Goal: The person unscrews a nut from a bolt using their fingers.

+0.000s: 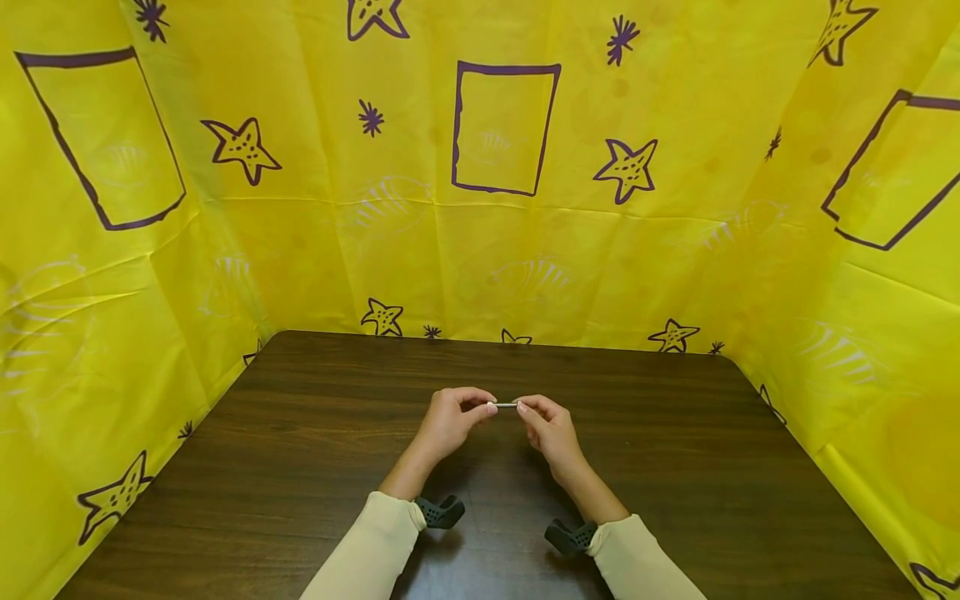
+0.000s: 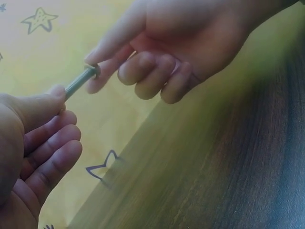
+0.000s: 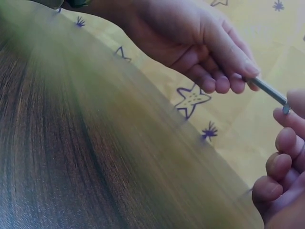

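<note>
A thin metal bolt (image 1: 507,405) is held level between the two hands above the table. My left hand (image 1: 448,423) pinches one end between thumb and fingertips. At the other end, my right hand (image 1: 555,435) pinches with thumb and index finger. Threads show along the bolt (image 2: 79,83) in the left wrist view, and its wider end lies at the right hand (image 2: 186,43). In the right wrist view the shank of the bolt (image 3: 270,91) spans the gap from the left hand (image 3: 190,43) to the right. Fingertips hide both tips of the bolt.
Below the hands is a dark wood-grain table (image 1: 300,500). Yellow cloth (image 1: 495,250) printed with starfish and fish stands round its back and sides. Each wrist wears a dark strap mount, the left mount (image 1: 441,512) and the right mount (image 1: 570,537), close above the table.
</note>
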{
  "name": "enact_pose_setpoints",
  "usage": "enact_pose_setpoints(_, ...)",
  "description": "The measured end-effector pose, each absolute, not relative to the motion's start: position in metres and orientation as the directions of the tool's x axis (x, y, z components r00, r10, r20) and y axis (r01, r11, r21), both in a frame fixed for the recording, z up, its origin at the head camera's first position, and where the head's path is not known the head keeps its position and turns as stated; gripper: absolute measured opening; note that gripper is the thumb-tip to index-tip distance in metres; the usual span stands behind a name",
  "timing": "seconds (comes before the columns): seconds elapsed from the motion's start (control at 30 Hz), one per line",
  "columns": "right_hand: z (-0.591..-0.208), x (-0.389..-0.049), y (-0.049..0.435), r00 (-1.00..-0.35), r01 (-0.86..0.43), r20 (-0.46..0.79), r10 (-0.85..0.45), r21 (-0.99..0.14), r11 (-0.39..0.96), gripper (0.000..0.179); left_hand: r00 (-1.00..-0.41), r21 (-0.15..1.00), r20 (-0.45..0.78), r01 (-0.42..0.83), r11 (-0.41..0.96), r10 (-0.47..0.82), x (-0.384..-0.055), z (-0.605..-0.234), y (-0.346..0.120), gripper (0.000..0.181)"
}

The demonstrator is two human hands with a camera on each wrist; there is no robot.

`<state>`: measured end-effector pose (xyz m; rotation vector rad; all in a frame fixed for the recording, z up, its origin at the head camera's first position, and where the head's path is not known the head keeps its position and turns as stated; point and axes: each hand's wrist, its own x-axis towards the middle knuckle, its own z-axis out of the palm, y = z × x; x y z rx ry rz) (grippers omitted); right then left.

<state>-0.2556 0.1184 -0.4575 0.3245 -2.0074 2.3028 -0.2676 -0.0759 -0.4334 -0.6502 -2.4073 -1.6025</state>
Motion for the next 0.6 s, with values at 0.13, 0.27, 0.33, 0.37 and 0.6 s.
enact_pose_setpoints(0.13,-0.446,-0.248,0.118,-0.963,-0.232,0.246,-0.109,-0.964,-0.127,0.022,-0.892,0.845,0.374,0.441,0.303,0.255,-0.267,-0.433,-0.076,0.007)
enact_pose_setpoints(0.27,-0.435,-0.241,0.117,-0.952,-0.263,0.276,-0.13,-0.958,-0.111,0.024,-0.893,0.851,0.368,0.435,0.294,0.258,-0.267,-0.432,-0.077,0.008)
enact_pose_setpoints(0.33,-0.436,-0.241,0.117,-0.952,-0.267,0.28,-0.127,-0.958,-0.107,0.025,-0.894,0.853,0.366,0.433,0.292,0.257,-0.267,-0.432,-0.077,0.007)
enact_pose_setpoints(0.37,-0.436,-0.241,0.116,-0.952,-0.267,0.279,-0.123,-0.958,-0.103,0.026,-0.895,0.853,0.367,0.433,0.292,0.254,-0.267,-0.432,-0.077,0.007)
enact_pose_setpoints(0.6,-0.447,-0.251,0.118,-0.957,-0.278,0.282,-0.071,-0.959,-0.061,0.025,-0.894,0.848,0.373,0.437,0.301,0.247,-0.267,-0.432,-0.078,0.007)
